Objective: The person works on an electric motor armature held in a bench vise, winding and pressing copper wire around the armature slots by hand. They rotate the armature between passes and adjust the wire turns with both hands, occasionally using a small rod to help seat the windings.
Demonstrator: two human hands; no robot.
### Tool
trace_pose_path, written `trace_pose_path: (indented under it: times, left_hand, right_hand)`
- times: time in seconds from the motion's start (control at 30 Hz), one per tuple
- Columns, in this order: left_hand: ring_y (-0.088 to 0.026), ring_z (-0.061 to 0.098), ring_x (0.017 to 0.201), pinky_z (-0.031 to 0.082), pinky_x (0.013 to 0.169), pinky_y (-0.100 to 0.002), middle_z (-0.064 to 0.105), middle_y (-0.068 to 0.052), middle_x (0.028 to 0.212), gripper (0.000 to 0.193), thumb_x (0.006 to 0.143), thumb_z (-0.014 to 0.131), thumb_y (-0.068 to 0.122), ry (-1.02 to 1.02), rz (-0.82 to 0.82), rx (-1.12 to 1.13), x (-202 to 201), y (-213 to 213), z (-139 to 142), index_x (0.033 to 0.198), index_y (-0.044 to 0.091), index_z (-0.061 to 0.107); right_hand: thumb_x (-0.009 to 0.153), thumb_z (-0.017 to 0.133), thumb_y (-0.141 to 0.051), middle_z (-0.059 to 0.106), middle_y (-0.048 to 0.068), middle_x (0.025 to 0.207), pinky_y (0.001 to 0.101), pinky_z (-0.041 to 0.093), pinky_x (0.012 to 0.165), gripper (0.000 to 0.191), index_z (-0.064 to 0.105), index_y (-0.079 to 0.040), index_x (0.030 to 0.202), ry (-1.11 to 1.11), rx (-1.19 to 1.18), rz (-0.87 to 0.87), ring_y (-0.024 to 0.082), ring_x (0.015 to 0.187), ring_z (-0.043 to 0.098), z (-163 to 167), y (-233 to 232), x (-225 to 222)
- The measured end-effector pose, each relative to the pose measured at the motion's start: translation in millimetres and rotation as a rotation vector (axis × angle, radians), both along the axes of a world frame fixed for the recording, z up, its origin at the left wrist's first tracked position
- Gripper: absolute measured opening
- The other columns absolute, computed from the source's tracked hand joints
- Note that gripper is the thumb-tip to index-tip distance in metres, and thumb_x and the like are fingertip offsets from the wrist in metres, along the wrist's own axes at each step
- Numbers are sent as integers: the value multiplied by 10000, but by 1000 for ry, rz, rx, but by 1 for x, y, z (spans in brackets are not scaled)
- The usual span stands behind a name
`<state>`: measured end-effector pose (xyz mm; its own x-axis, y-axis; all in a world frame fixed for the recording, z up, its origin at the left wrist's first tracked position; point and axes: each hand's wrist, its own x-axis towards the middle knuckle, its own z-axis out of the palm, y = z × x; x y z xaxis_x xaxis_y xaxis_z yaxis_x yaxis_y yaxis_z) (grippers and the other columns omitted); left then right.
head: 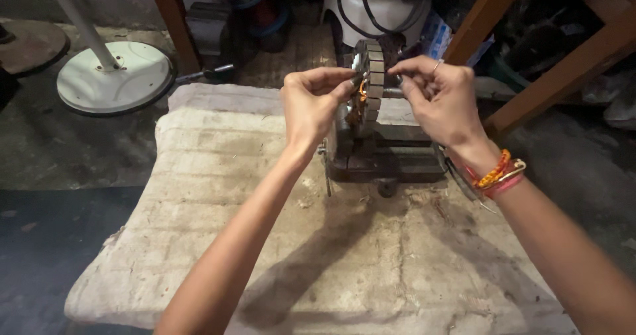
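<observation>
We look down on a dusty padded cloth [218,196] spread over a dim workshop floor, with a white round fan base [112,77] at the upper left and a blue-and-white package [436,36] behind. A ring-shaped motor stator [371,83] stands on edge in a dark bench vise [387,159], its axis running left to right. Our left hand [311,106] pinches at its copper winding while our right hand [440,100] curls its fingertips against the rim opposite, so the stator sits between them.
</observation>
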<state>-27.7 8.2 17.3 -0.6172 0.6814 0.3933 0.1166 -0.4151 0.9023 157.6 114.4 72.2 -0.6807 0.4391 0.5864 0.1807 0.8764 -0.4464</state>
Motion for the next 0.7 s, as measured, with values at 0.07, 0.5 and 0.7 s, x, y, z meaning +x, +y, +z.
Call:
trace_pose_path:
  times: [0.07,0.5,0.7]
  left_hand:
    - [-129,779,778,635,726,-255,815,-124,905,189,843,755,-7,-50,-46,-55,-6,3,1,1027,9,796]
    - [-144,765,979,630,865,-290,800,-90,1068,429,823,680,86,346,-3,3,8,-37,14,1247,67,745]
    - [-250,712,1072,584,929,-313,653,-154,1214,479,818,783,110,649,118,240,23,-55,20,1261,16,631]
  right_hand:
    - [971,676,24,661,0,663,222,338,456,192,781,-36,1121,26,68,-2,27,514,494,-12,4,-1]
    - [937,649,6,554,-28,577,208,294,466,216,800,-37,1087,-63,-153,-101,2,506,399,-12,-37,14]
    - [967,634,-48,745,-124,836,145,509,659,182,759,-7,1093,-69,-526,49,-65,723,639,31,-60,5]
